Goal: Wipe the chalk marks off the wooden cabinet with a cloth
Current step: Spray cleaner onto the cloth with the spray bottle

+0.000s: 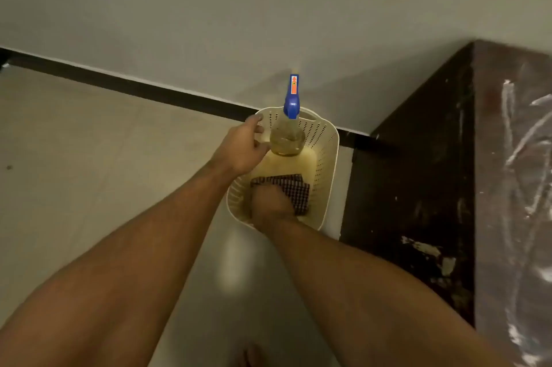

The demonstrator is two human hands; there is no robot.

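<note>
Right hand [270, 208] on cloth [294, 190] (in basket [324, 163])

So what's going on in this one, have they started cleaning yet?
Not yet. The person is reaching with both hands into a cream perforated basket on the floor beside the wooden cabinet. The left hand is by the spray bottle standing in the basket, at the rim; whether it grips anything is unclear. The right hand is down on the dark patterned cloth in the basket, though the blur hides whether it has closed on it. The chalk marks are still all over the cabinet top.
</note>
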